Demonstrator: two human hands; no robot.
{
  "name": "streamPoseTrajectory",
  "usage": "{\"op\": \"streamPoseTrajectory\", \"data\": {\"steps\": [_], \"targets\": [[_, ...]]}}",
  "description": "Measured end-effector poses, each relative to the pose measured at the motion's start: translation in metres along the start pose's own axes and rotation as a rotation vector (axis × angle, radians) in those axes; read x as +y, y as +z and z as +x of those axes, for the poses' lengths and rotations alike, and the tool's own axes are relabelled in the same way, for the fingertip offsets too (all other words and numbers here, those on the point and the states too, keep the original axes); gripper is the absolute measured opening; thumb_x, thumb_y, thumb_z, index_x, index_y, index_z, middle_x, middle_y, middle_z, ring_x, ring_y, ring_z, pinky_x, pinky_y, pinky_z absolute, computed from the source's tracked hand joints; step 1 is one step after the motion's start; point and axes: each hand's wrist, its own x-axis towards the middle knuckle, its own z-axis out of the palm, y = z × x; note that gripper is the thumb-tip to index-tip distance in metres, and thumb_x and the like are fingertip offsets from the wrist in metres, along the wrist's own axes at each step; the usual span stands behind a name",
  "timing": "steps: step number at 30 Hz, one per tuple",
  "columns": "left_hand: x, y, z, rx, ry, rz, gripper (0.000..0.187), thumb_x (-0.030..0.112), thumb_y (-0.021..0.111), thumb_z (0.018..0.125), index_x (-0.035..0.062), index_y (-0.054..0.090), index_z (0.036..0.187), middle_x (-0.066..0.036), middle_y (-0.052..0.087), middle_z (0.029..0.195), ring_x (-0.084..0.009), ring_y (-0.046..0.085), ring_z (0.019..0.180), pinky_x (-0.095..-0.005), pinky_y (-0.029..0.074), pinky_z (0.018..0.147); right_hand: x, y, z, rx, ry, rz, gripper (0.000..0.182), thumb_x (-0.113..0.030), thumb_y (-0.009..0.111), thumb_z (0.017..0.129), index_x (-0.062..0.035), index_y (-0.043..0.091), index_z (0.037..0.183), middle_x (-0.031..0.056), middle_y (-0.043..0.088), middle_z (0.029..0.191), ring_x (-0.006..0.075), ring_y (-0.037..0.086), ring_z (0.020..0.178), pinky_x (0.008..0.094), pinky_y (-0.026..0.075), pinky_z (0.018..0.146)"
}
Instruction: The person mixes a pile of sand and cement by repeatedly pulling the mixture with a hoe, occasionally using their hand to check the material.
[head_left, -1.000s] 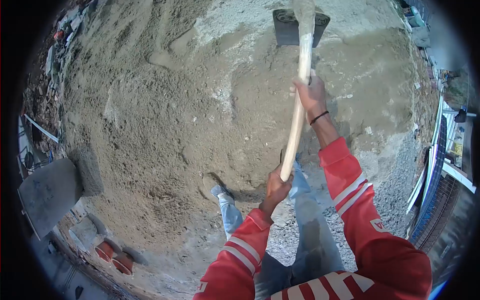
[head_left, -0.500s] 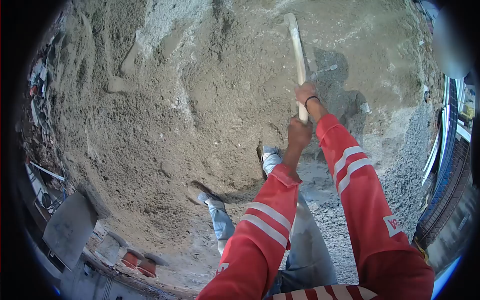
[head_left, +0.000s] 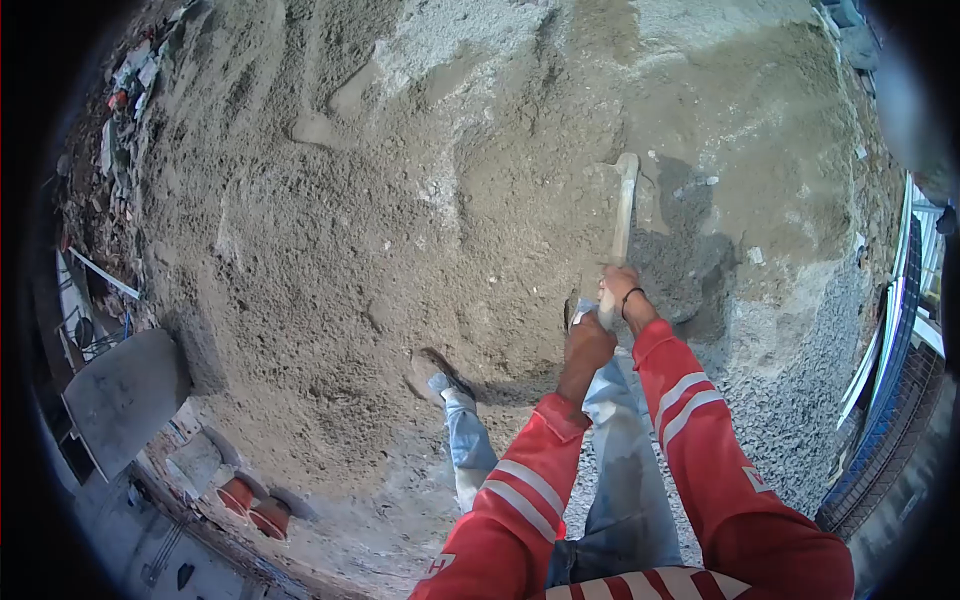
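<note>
One hoe (head_left: pixel 623 218) — pointing forward (slightly right).

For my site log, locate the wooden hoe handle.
In the head view, the wooden hoe handle is right of centre, gripped by the left hand and right hand, its far end at the sand.

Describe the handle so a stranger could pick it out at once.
Start at the wide grey-brown sand, then find two red sleeves reaching up from the bottom edge. They lead to the left hand and right hand, both gripping the handle. Against the rough sand and small pale bits around it, it alone is a long, pale stick.
</note>
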Motion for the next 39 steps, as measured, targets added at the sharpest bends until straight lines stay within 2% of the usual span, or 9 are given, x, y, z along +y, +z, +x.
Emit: {"op": "streamPoseTrajectory", "data": {"steps": [6,13,18,22,26,31,33,35,39], "targets": [[-0.066,-0.120,-0.052,0.061,0.034,-0.060,0.037,0.016,0.061,0.075,-0.0039,0.055,0.105,-0.027,0.063,0.090,-0.0423,0.062,0.086,-0.0472,0.050,0.078,-0.008,0.075,-0.029,-0.230,0.140,0.345,0.025,-0.022,0.063,0.080,-0.0074,0.049,0.095,0.0066,0.052,0.075,0.0195,0.053,0.063,0.0331,0.050,0.058],[-0.334,-0.324,-0.294,0.126,0.112,0.089,0.029,0.012,0.064,0.067,0.0082,0.058,0.095,-0.016,0.063,0.074,-0.0383,0.061,0.073,-0.0478,0.047,0.063,0.086,0.285,-0.126,-0.272,0.403,0.298,0.037,-0.032,0.066,0.077,-0.0116,0.049,0.103,0.0036,0.055,0.090,0.0191,0.056,0.082,0.0367,0.049,0.077],[-0.529,-0.407,-0.468,0.374,-0.376,0.408,0.024,0.012,0.066,0.068,0.0125,0.060,0.091,-0.014,0.063,0.072,-0.0363,0.062,0.071,-0.0453,0.046,0.061,0.216,0.464,-0.346,-0.694,0.839,0.329,0.033,-0.023,0.070,0.076,-0.0102,0.055,0.103,0.0036,0.059,0.103,0.0224,0.058,0.102,0.0440,0.038,0.096],[-0.590,-0.397,-0.534,0.417,-0.527,0.472,0.023,0.009,0.062,0.068,0.0125,0.062,0.090,-0.015,0.065,0.072,-0.0367,0.063,0.072,-0.0460,0.048,0.063,0.253,0.488,-0.433,-0.869,0.796,0.283,0.031,-0.023,0.069,0.078,-0.0148,0.055,0.104,0.0033,0.060,0.104,0.0229,0.056,0.107,0.0461,0.037,0.096],[-0.559,-0.324,-0.497,0.311,-0.386,0.226,0.023,0.010,0.062,0.069,0.0134,0.063,0.092,-0.015,0.065,0.075,-0.0385,0.062,0.073,-0.0470,0.048,0.064,0.226,0.442,-0.390,-0.789,0.678,0.108,0.030,-0.021,0.068,0.079,-0.0102,0.052,0.102,0.0075,0.059,0.108,0.0264,0.055,0.108,0.0482,0.038,0.098],[-0.424,-0.178,-0.329,0.326,-0.027,-0.356,0.029,0.011,0.064,0.077,0.0067,0.059,0.105,-0.024,0.063,0.089,-0.0448,0.059,0.086,-0.0462,0.049,0.073,0.112,0.348,-0.241,-0.422,0.084,-0.210,0.027,-0.017,0.065,0.081,-0.0027,0.053,0.100,0.0105,0.064,0.085,0.0233,0.065,0.073,0.0402,0.055,0.065],[-0.357,-0.122,-0.250,0.254,0.142,-0.579,0.034,0.009,0.066,0.077,0.0020,0.058,0.110,-0.018,0.065,0.088,-0.0305,0.065,0.081,-0.0375,0.049,0.074,0.053,0.304,-0.163,-0.218,-0.240,-0.460,0.024,-0.015,0.066,0.079,0.0013,0.058,0.094,0.0070,0.062,0.072,0.0176,0.062,0.059,0.0314,0.053,0.052],[-0.250,-0.111,-0.181,0.048,0.052,-0.808,0.022,0.005,0.066,0.079,0.0008,0.057,0.098,-0.006,0.057,0.073,-0.0126,0.053,0.061,-0.0300,0.045,0.056,-0.037,0.265,-0.132,-0.110,-0.395,-0.391,0.029,-0.013,0.066,0.078,0.0035,0.058,0.100,0.0085,0.062,0.073,0.0158,0.062,0.058,0.0278,0.053,0.050],[-0.083,-0.076,-0.030,-0.254,0.262,-1.472,0.012,-0.007,0.052,0.081,0.0034,0.050,0.088,-0.001,0.051,0.066,-0.0072,0.045,0.050,-0.0238,0.037,0.042,-0.178,0.187,-0.106,0.053,-0.650,-0.488,0.047,-0.015,0.064,0.078,0.0087,0.046,0.114,0.0220,0.063,0.096,0.0279,0.067,0.080,0.0370,0.057,0.064]]}}
